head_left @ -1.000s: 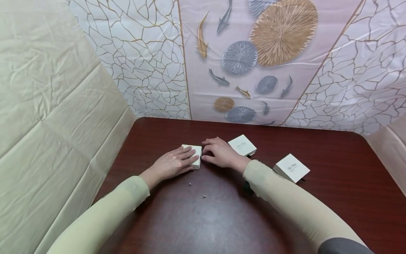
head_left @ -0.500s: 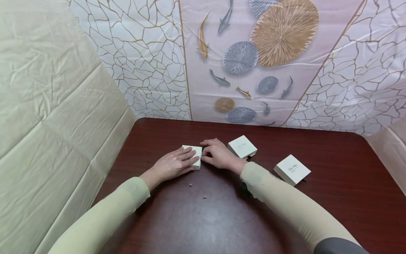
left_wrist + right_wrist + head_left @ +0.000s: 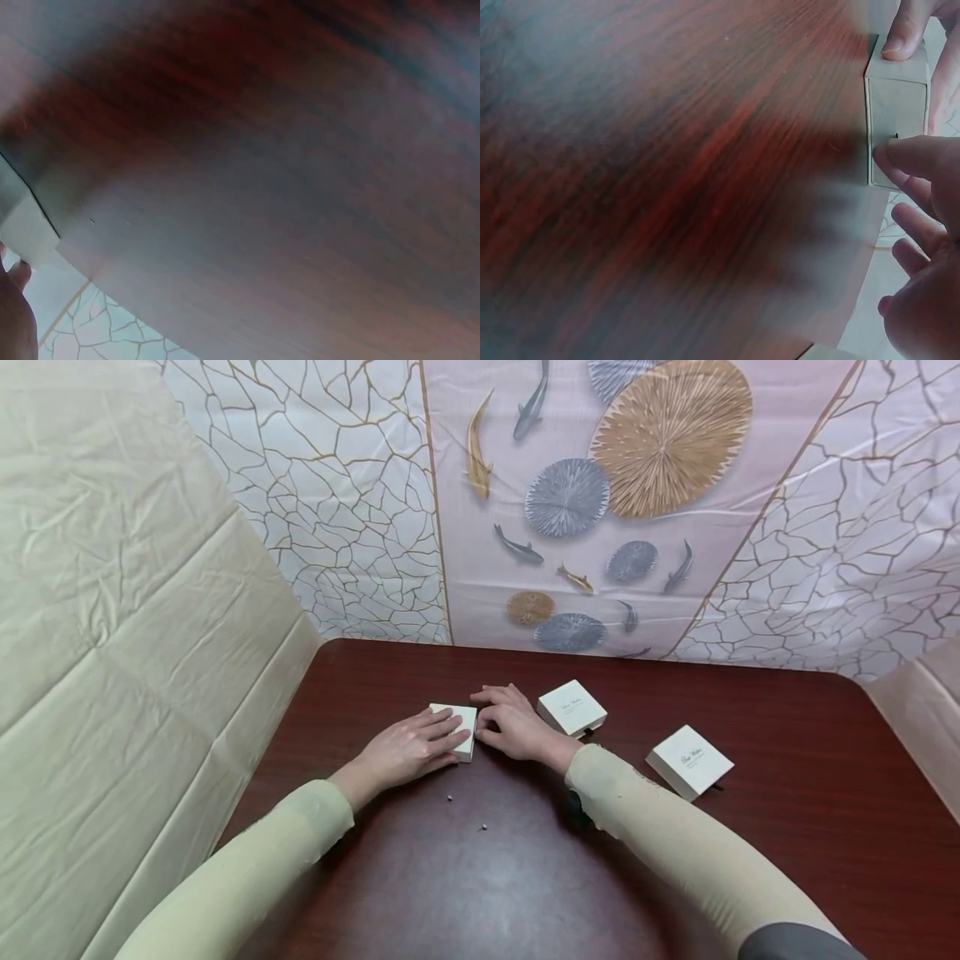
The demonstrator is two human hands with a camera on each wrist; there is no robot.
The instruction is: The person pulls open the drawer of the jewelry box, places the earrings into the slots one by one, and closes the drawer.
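A small white drawer box (image 3: 464, 721) lies on the dark red-brown table. My left hand (image 3: 411, 744) holds it, fingers across the lid; in the right wrist view the left thumb (image 3: 904, 43) presses the box's near side. My right hand (image 3: 516, 724) is at the box's right end. Seen from the right wrist, its thumb and forefinger pinch at a small dark pull tab (image 3: 896, 136) on the drawer front (image 3: 898, 105); their tips hide most of the tab. The drawer front sits flush in the sleeve.
Two more white boxes with printed lids, one behind the right hand (image 3: 572, 707) and one farther right (image 3: 690, 762), stand on the table (image 3: 390, 893). Two tiny stud-like pieces (image 3: 450, 797) lie nearer the person. Patterned cloth (image 3: 360, 527) hangs behind the table.
My right hand has shifted slightly, its fingers curling closer in at the box's right end. The left hand and the boxes stay where they were.
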